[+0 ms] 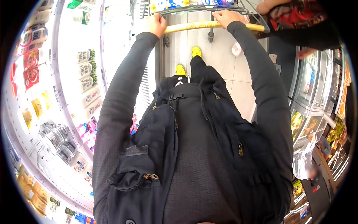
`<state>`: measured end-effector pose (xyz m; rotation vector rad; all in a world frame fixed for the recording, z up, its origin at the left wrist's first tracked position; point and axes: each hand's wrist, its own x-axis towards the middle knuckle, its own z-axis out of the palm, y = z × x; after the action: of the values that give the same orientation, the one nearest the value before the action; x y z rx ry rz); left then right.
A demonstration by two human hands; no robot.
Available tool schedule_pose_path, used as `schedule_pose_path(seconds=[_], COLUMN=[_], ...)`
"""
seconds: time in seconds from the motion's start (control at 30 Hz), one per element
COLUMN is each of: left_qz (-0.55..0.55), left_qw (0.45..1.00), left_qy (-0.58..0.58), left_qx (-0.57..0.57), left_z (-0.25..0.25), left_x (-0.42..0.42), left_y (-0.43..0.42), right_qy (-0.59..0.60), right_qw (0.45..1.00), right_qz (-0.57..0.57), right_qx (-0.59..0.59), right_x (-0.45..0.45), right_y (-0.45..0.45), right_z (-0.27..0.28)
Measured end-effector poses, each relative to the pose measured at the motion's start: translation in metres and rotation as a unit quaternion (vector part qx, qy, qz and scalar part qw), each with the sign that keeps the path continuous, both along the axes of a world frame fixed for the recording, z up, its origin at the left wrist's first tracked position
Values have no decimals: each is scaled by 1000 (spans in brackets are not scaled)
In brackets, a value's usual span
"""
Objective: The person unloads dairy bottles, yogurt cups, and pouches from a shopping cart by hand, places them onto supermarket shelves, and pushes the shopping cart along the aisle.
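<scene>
A shopping cart's yellow handle runs across the top of the head view. My left hand is closed around its left end. Towards the right end, my right hand is wrapped over the same handle. Both arms reach forward in dark sleeves. Beyond the handle, the cart's metal frame shows, with colourful packages at the top edge. Below the handle are my yellow shoes on the tiled floor.
Lit shelves with bottles and packs line the left side. Another person's arm is close to the cart's right end. Glass-fronted cases stand at the right, with a person in a striped top farther down.
</scene>
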<state>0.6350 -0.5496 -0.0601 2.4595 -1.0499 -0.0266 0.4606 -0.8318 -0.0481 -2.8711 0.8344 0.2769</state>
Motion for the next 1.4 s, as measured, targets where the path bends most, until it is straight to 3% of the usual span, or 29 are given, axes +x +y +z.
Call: schedule_pose_path(seconds=[0.17,0.27,0.33,0.4,0.6,0.73,0.83,0.93,1.07,1.13,1.4], left_qz=[13,21,26,8,26,30,34,42,44,55,59], left_qw=[999,998,997,998,998,999,998,998,997,996,997], left_qy=[42,30,35,60,38,25,45,45,53,58,51], left_qx=[25,42,58,-19,-46,7,-2,-8,-31,-31,-8], left_z=[6,7,6,-2,0,1,3,3,7,14,11], left_x=[7,12,17,24,36,47,52,56,61,61,82], left_y=[-5,-8,-7,-11,-17,-23,-27,-32,-38,-43,-59], right_qy=[-16,103,120,142,62,99,152,4,3,-117,-68], right_qw=[1000,982,976,962,980,961,956,988,982,958,977], right_qz=[11,-11,4,50,60,115,29,77,112,147,180], right_qx=[-8,159,181,227,180,232,248,135,151,218,90], right_x=[8,23,36,42,53,65,69,62,62,58,46], right_y=[-7,-5,-18,-28,-33,-40,-39,-39,-53,-71,-125], right_z=[-1,34,16,6,-5,10,19,20,26,22,33])
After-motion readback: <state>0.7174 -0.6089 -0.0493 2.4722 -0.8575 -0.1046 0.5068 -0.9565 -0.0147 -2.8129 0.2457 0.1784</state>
